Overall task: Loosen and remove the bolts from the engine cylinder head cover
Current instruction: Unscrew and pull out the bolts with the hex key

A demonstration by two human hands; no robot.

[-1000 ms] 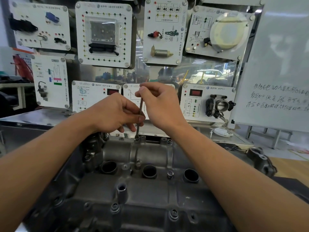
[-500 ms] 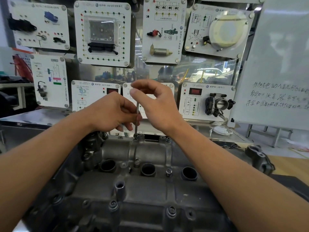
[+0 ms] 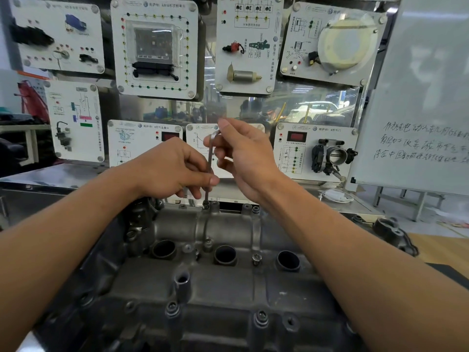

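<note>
At the cylinder head cover's (image 3: 228,288) far edge: pinching with the left hand (image 3: 167,168) the lower shaft, with the right hand (image 3: 246,158) the bent top, of a hex key (image 3: 209,158) seated in a bolt (image 3: 206,205). Probably mid-loosening; next, more turns, then lifting out.

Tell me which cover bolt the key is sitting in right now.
The far-edge bolt just below the left hand: the key stands upright in its head. Other bolts are bare.
</note>
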